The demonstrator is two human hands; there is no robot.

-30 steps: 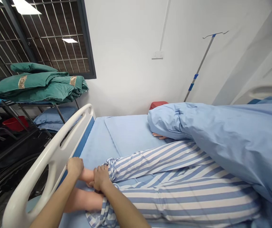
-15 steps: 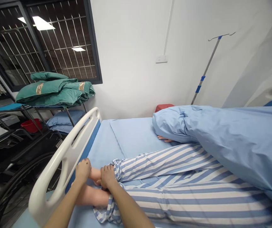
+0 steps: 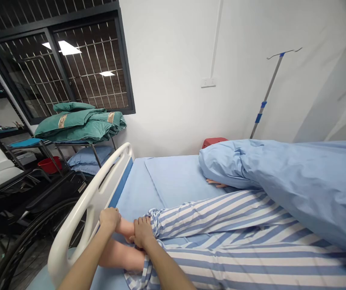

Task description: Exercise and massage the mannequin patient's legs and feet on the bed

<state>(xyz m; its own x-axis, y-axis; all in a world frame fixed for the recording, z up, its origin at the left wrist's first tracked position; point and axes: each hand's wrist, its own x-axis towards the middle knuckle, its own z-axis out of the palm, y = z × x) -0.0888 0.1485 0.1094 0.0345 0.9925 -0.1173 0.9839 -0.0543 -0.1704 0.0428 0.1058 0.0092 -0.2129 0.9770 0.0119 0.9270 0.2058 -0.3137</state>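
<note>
A figure in blue-and-white striped pyjama trousers [image 3: 221, 225] lies on a blue-sheeted bed [image 3: 173, 177], with its bare feet towards me. My left hand [image 3: 110, 219] grips the far end of the upper foot [image 3: 125, 227]. My right hand [image 3: 142, 233] wraps the same leg at the ankle, by the trouser cuff. The lower leg's bare foot [image 3: 120, 257] lies beneath my forearms, partly hidden. A blue quilt [image 3: 293, 189] covers the figure's upper body, and the fingers of its hand [image 3: 215, 183] show from under the quilt.
A white plastic bed end-board [image 3: 88, 205] stands just left of my hands. Beyond it are a wheelchair [image 3: 40, 213] and a rack with green quilts [image 3: 79, 127] and a blue pillow [image 3: 91, 166]. A drip pole [image 3: 266, 92] and a red stool [image 3: 214, 142] stand by the wall.
The whole view has shifted down and to the right as my head moved. Both hands have stayed on the same foot and ankle.
</note>
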